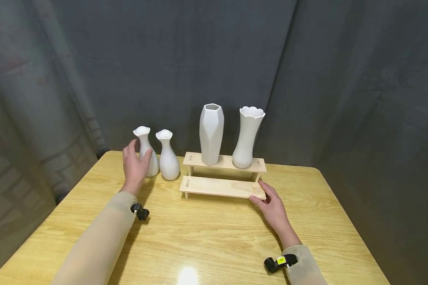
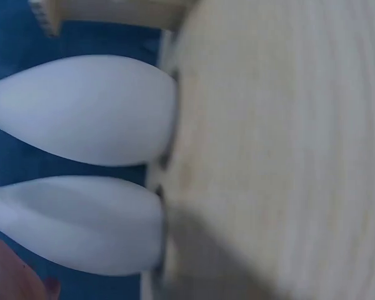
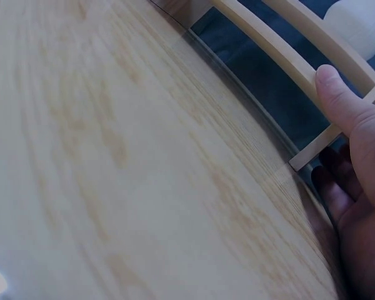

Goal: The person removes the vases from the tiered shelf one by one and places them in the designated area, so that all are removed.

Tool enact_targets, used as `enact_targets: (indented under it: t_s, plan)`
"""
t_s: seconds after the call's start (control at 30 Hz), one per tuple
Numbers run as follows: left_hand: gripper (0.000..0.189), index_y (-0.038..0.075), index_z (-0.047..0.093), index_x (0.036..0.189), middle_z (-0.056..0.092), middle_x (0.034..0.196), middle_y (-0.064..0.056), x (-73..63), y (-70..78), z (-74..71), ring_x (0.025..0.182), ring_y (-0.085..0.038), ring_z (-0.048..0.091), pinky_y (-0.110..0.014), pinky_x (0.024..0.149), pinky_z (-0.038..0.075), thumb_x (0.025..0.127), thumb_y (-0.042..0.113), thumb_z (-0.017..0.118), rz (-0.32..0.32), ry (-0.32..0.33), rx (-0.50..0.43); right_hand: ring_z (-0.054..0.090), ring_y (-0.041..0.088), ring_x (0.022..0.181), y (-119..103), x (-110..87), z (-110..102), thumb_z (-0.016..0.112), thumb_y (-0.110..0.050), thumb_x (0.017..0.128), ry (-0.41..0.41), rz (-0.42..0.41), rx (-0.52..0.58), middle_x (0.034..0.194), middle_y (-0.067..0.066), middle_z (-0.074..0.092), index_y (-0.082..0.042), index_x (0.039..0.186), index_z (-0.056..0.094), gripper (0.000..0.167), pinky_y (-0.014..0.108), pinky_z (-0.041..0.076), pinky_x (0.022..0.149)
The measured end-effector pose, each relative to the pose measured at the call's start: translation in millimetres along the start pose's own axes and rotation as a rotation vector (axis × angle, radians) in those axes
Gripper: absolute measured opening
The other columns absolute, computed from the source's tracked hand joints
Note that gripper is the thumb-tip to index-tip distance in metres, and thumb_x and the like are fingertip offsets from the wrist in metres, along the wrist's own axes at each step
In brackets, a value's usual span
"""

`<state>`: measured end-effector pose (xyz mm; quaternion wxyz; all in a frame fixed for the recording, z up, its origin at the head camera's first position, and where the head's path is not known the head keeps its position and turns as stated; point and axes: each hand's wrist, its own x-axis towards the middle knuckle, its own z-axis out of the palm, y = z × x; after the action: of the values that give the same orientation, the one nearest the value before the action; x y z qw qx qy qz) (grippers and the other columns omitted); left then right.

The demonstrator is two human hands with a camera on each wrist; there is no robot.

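My left hand (image 1: pixel 135 168) is at the leftmost white vase (image 1: pixel 152 162), its thumb across the front and its fingers at the left side, curled round the upper body. In the left wrist view this vase (image 2: pixel 87 225) stands on the table, with part of the hand (image 2: pixel 9 269) at its narrow end. A similar vase (image 1: pixel 169 164) with a wavy rim stands just right of it. My right hand (image 1: pixel 272 208) grips the right end of the lower shelf of a two-tier wooden stand (image 1: pixel 217 187). Its thumb (image 3: pixel 334 90) lies on the front edge, the fingers behind the end.
On the stand's upper shelf are a tall faceted white vase (image 1: pixel 211 134) and a white vase with a scalloped rim (image 1: pixel 247 138). The wooden table (image 1: pixel 207 237) ends at a grey curtain (image 1: pixel 171 71) behind. More curtain hangs on both sides.
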<state>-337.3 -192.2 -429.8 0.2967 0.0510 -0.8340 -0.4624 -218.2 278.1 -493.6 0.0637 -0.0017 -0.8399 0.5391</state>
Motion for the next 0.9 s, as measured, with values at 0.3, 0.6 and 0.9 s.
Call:
enact_targets:
  t_s: [0.3,0.6,0.9]
  plan:
    - [0.071,0.012,0.042,0.167,0.038,0.164,-0.019,-5.5,38.3,-12.6,0.153,-0.032,0.04,-0.047,0.129,0.032,0.107,0.033,0.073,0.028,0.13,-0.105,0.037,0.033,0.16,-2.5,0.9,-1.4,0.079,-0.033,0.105,0.003,0.002,0.01,0.178,0.013,0.031,-0.014,0.173,0.037,0.083,0.048,0.042,0.123]
    - [0.072,0.012,0.045,0.166,0.04,0.163,-0.017,-25.3,88.9,-16.2,0.152,-0.028,0.042,-0.038,0.129,0.031,0.105,0.028,0.078,0.105,0.162,-0.205,0.037,0.034,0.16,-0.1,0.0,-0.2,0.08,-0.034,0.104,-0.001,0.01,0.006,0.178,0.014,0.031,-0.014,0.173,0.037,0.084,0.05,0.042,0.124]
    - [0.073,0.007,0.045,0.165,0.042,0.161,-0.017,-43.6,122.3,-10.4,0.154,-0.018,0.041,-0.04,0.126,0.036,0.103,0.018,0.081,0.213,0.129,-0.289,0.039,0.033,0.16,0.4,-0.2,0.5,0.08,-0.034,0.104,0.004,0.006,0.006,0.177,0.013,0.032,-0.014,0.173,0.038,0.083,0.05,0.043,0.123]
